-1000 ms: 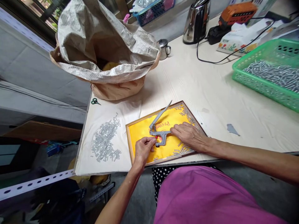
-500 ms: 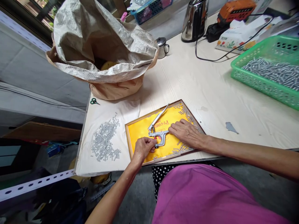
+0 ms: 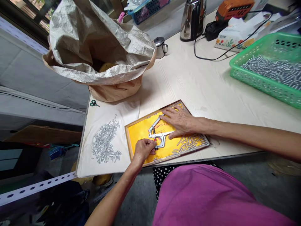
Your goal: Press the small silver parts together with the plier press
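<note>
Head view: at seven o'clock of pliers [image 3: 162, 135] lying in the yellow tray [image 3: 138, 131], pinches fingers of left hand [image 3: 142, 150] together, hiding anything held; at two o'clock, spreads right hand [image 3: 180, 121] wide over handles [image 3: 156, 122]. Best squeeze evenly, left fingertips clear.

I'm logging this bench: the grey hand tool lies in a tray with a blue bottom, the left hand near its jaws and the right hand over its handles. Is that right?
Only the colour is wrong: the head view shows a yellow bottom in the tray. The grey hand tool lies there, the left hand near its jaws and the right hand over its handles.
</note>
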